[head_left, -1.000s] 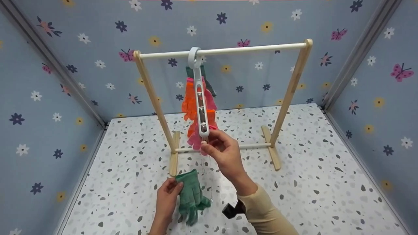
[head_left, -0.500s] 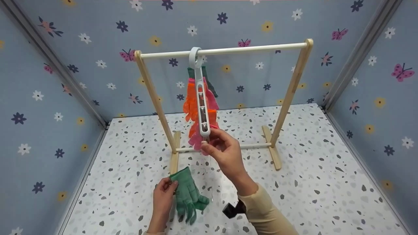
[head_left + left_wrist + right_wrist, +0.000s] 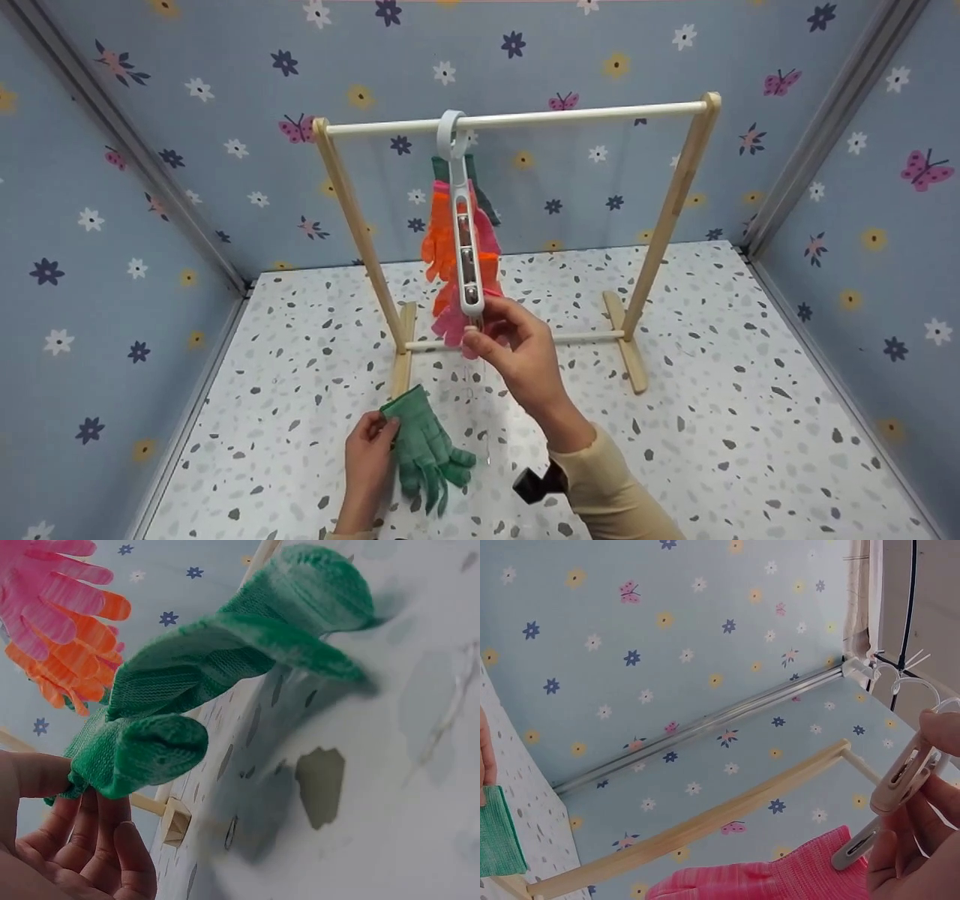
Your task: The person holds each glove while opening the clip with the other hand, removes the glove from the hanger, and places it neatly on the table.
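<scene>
A green knitted glove (image 3: 426,442) hangs over the tabletop, its cuff pinched between the thumb and fingers of my left hand (image 3: 367,457). In the left wrist view the glove's (image 3: 172,690) fingers droop near the white surface. My right hand (image 3: 521,360) pinches a small clip (image 3: 471,331) at the near end of a white clip hanger (image 3: 465,180). This hanger hooks over the rack's top rail and points toward me. Orange gloves (image 3: 441,232), pink gloves (image 3: 450,319) and a dark green glove (image 3: 484,202) hang from it, overlapping one another. A pink glove (image 3: 735,881) shows beside the right hand's fingers.
A wooden rack with a white top rail (image 3: 585,116) stands on the speckled tabletop (image 3: 712,420). Its right foot (image 3: 626,341) and lower crossbar (image 3: 589,337) lie beyond my hands. Patterned panels (image 3: 517,75) enclose the back and both sides.
My left hand has shifted to the left with the green glove, and the glove has spread slightly. My right hand stays at the hanger's near end.
</scene>
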A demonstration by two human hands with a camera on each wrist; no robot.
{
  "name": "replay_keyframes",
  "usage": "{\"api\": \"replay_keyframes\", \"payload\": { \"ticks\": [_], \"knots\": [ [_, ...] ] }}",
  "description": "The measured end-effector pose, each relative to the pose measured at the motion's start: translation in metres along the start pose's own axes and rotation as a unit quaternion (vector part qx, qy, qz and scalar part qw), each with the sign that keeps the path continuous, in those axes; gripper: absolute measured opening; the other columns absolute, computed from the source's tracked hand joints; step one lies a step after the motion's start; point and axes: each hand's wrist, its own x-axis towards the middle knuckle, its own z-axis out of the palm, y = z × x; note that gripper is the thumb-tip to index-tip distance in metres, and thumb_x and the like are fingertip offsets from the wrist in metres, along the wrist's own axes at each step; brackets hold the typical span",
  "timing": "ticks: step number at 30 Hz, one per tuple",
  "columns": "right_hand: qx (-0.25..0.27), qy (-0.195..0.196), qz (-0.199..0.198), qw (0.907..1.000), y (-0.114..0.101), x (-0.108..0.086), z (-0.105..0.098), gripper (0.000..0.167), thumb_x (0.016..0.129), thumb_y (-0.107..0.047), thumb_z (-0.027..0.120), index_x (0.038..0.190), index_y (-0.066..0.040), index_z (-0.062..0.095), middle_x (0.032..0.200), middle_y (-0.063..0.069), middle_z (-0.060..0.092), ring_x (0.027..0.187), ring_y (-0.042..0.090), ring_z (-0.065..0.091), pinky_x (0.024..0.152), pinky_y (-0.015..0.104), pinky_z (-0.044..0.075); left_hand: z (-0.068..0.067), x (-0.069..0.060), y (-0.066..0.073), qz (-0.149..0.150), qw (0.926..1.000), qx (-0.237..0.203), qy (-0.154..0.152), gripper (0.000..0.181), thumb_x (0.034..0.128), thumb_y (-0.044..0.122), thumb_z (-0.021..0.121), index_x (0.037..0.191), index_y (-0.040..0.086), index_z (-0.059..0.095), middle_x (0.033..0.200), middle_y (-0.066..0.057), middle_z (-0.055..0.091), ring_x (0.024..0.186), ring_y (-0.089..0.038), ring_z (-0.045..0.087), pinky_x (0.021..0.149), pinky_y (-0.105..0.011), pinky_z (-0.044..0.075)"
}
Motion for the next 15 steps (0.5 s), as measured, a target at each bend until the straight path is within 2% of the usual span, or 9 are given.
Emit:
{"api": "replay_keyframes", "payload": {
  "ticks": [7,15],
  "knots": [
    [-0.001,-0.004,0.001,1.0,0.0002,-0.0007,-0.0014,0.036,0.088,-0.007,0.073,0.122,0.001,0.064,0.104,0.025,0.062,0.083,0.025,0.056,0.073,0.03,0.048,-0.0048,0.0019,-0.0039,-0.011,0.9998,0.012,0.012,0.022,0.0973,0.016,0.062,0.11,-0.001,0.06,0.096,-0.01,0.065,0.081,-0.016,0.056,0.069,-0.024,0.047],
    [-0.012,0.0,0.004,0.9999,0.0011,0.0,-0.0042,0.036,0.088,-0.009,0.073,0.122,0.0,0.065,0.103,0.015,0.065,0.083,0.025,0.056,0.074,0.029,0.048,-0.0098,0.0075,-0.0063,-0.025,0.9993,0.024,0.01,0.025,0.0989,0.018,0.059,0.114,-0.002,0.06,0.103,-0.013,0.067,0.086,-0.016,0.058,0.074,-0.025,0.046]
  ]
}}
